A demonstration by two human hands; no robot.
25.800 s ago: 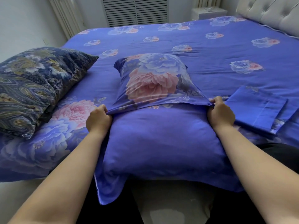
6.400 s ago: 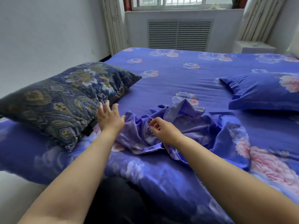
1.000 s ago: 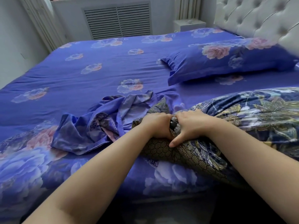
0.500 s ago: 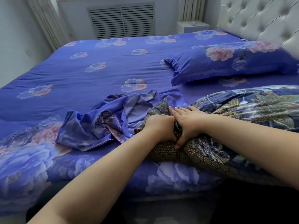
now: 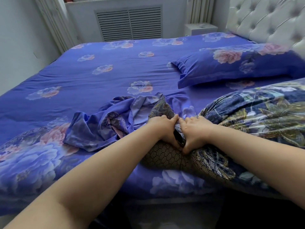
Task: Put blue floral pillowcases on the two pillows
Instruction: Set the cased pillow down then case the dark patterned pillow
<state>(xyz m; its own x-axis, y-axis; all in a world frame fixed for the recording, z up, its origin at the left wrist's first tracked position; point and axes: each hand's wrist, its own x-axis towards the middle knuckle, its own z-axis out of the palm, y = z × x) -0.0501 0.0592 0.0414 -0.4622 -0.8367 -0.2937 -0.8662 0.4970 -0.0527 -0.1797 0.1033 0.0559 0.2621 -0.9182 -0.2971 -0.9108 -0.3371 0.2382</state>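
Just left of our hands lies the crumpled pillowcase (image 5: pixel 102 128). Our left hand (image 5: pixel 162 128) and right hand (image 5: pixel 194 129) clench the patterned pillow's (image 5: pixel 247 121) end; it stretches rightward.

I see a dark paisley pillow (image 5: pixel 257 116) of slightly glossy cloth; beside it, the crumpled blue pillowcase (image 5: pixel 105 123) looks smooth, faintly sheened fabric

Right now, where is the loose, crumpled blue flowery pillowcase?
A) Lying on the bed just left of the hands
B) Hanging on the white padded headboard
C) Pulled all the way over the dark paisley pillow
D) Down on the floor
A: the crumpled blue floral pillowcase lies in a heap on the blue floral bed sheet, left of both hands, while the left hand and right hand grip the dark paisley pillow.
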